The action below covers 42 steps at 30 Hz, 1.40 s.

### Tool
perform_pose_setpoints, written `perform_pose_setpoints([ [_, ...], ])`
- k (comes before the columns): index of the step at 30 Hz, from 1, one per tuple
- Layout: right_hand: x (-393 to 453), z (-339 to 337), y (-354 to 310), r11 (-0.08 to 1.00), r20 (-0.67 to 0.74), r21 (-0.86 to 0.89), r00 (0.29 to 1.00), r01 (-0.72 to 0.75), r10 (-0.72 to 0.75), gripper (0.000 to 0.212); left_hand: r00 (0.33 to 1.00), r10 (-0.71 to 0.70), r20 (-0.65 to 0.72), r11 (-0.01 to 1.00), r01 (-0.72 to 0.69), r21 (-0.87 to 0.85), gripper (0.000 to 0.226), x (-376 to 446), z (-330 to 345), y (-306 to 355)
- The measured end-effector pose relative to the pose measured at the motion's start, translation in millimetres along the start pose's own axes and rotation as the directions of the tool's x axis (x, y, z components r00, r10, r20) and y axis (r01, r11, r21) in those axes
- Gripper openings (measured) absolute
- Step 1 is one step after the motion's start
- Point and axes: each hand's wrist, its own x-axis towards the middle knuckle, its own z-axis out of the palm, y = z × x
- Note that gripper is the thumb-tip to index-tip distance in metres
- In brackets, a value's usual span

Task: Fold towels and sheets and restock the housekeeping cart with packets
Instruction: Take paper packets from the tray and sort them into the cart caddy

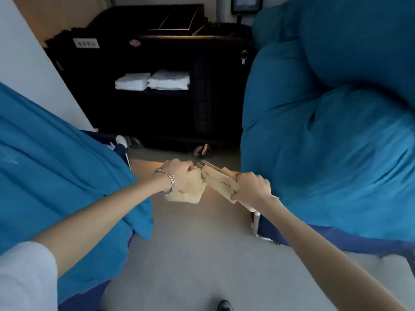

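Both arms reached forward over the grey floor (197,254) in the gap between 2 beds draped in teal covers, the left bed (56,176) near and the right bed (332,142) stretching far. The left hand (182,178), with silver bangles (167,180) at the wrist, had its fingers curled around a small bunch of tan paper packets (190,196), which stuck out below the palm. The right hand (251,187) gripped a thicker stack of tan packets (217,178), fingers wrapped tight around its near end, the far end fanning toward the left hand. The 2 bunches nearly met between the hands; whether they touched could not be told.

Beyond the hands stood the black housekeeping cart (157,113) on castors, against the far wall. On its open shelf lay 2 piles of folded white towels (152,81), side by side and touching. A dark tray (177,19) sat on the cart's top. A white sleeve (24,274) showed at the near left.
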Motion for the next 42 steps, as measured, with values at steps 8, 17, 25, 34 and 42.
perform_pose_setpoints([
  [8,142,-45,-67,0.996,0.048,0.054,0.996,0.078,-0.081,0.036,0.98,-0.188,-0.072,0.981,0.19,0.025,0.061,89,-52,-88],
  [17,292,-67,-121,0.987,0.051,-0.055,0.988,0.148,-0.145,0.029,0.977,-0.182,-0.107,0.98,0.189,0.058,0.066,193,-82,-192],
  [25,433,-111,-174,0.977,-0.005,-0.163,0.991,0.134,-0.137,0.031,0.99,-0.105,-0.091,0.989,0.113,0.094,0.062,303,-153,-283],
  [34,573,-146,-210,0.966,-0.054,-0.212,0.985,0.148,-0.163,0.032,0.983,-0.071,-0.169,0.994,0.084,0.07,0.06,411,-207,-364],
  [42,719,-191,-237,0.949,-0.123,-0.241,0.963,0.204,-0.238,0.028,0.967,-0.143,-0.212,0.985,0.16,0.067,0.06,524,-275,-427],
])
